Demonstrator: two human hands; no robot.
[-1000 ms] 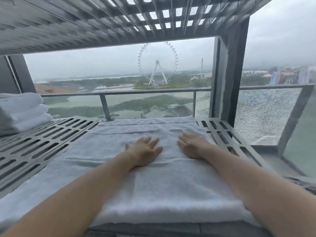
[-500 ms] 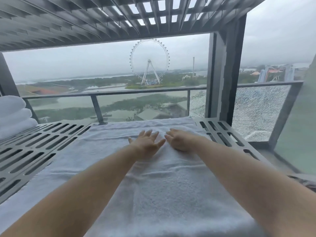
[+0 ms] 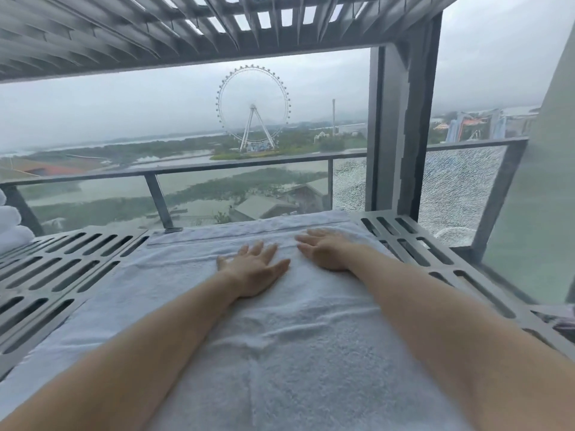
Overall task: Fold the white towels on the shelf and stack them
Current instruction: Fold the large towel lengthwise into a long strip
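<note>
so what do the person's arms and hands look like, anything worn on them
The left hand and right hand are bare: no gloves, no rings visible on the fingers. The left arm and right arm are uncovered to the frame's edge, with no sleeve, watch or bracelet in view.

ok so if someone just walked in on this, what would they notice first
The left hand and right hand lie flat, side by side, on a white towel spread over a slotted grey metal shelf in the foreground. Beyond the railing, a big Ferris wheel stands centre, and the glass panel at right is shattered.
</note>
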